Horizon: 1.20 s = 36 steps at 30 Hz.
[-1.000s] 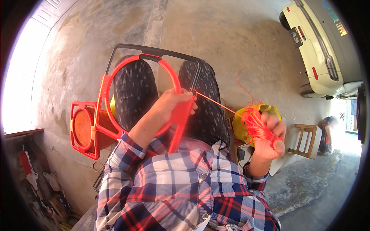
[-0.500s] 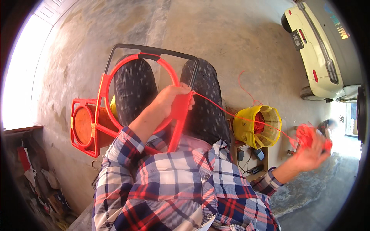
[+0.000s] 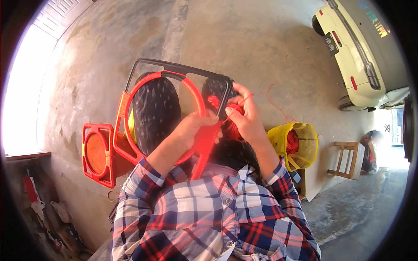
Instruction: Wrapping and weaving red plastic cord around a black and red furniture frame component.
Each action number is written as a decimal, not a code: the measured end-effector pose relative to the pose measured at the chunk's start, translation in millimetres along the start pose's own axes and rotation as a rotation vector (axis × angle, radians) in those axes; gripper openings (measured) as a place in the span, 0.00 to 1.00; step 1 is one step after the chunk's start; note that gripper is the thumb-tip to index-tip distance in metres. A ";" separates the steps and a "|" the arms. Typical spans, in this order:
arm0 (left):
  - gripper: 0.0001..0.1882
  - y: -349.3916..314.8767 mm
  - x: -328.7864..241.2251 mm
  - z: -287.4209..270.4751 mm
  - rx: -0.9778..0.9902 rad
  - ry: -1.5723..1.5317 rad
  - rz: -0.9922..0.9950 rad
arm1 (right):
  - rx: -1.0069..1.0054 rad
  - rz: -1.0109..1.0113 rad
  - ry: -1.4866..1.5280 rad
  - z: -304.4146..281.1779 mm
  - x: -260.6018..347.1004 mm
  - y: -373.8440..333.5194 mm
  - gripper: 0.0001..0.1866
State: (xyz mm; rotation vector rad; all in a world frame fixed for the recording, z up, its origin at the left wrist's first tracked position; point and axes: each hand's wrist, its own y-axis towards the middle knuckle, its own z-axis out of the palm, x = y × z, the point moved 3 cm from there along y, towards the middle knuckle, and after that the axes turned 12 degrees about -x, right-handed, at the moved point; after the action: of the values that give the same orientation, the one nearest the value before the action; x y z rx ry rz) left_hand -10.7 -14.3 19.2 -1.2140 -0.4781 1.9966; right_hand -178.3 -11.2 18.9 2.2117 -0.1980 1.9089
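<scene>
Across my knees rests a black frame (image 3: 185,68) with a ring inside it, most of it wrapped in red cord. My left hand (image 3: 195,128) grips its right side, where a wide red wrapped band (image 3: 204,145) runs down. Close beside it, my right hand (image 3: 247,119) is closed on a bundle of red cord (image 3: 233,128) at the frame's right bar. A strand of the cord crosses my right fingers. Bare black bar shows along the top and upper right of the frame. The palm side of my left hand is hidden.
A second red-wrapped frame (image 3: 99,154) stands on my left, against an orange-brown round thing. To my right, a yellow basket (image 3: 315,145) holds red cord, with a loose strand on the concrete floor (image 3: 261,39). Beyond are a wooden stool (image 3: 348,160) and a parked car (image 3: 355,56).
My right hand has swung in from far right to the frame, bringing the cord bundle. The cord stretched between them is no longer taut. The frame sits slightly lower in view.
</scene>
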 end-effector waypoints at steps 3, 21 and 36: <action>0.07 3.6 4.2 0.0 0.017 -0.014 0.014 | 0.024 0.189 0.572 17.6 10.3 11.1 0.21; 0.09 2.2 -3.7 -8.6 -0.045 -0.006 0.061 | -0.224 0.315 0.372 -181.8 -51.2 -51.4 0.12; 0.08 8.3 0.7 1.2 0.035 0.002 0.021 | 0.125 0.296 0.140 -32.7 -39.4 -32.0 0.07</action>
State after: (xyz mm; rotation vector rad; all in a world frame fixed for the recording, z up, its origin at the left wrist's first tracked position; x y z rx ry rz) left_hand -15.2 -19.2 14.1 -1.2045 -0.4296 2.0129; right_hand -207.9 26.4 -17.9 2.2172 -0.4132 2.2798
